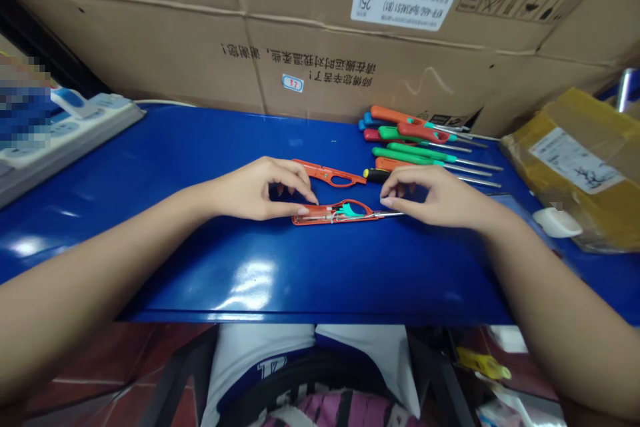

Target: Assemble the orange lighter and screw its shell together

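An opened orange gas lighter (330,215) lies on the blue table, its housing half exposing a green trigger (350,211), an inner tank and thin wiring. My left hand (265,190) has its thumb on the tank end, with the fingers curled round its far side. The matching orange cover half (333,174) rests just beyond, behind the left fingertips. Above the lighter's metal tube (390,214) is my right hand (425,195), thumb and index finger brought together; anything between them is too small to make out. A black screwdriver handle with a yellow end (376,175) lies behind it.
Several long lighters (420,140) in orange, green, red and blue are piled at the back right. A cardboard box (200,47) walls the far edge. A yellow-taped parcel (575,167) and a white object (557,221) sit right; a power strip (75,133) lies left.
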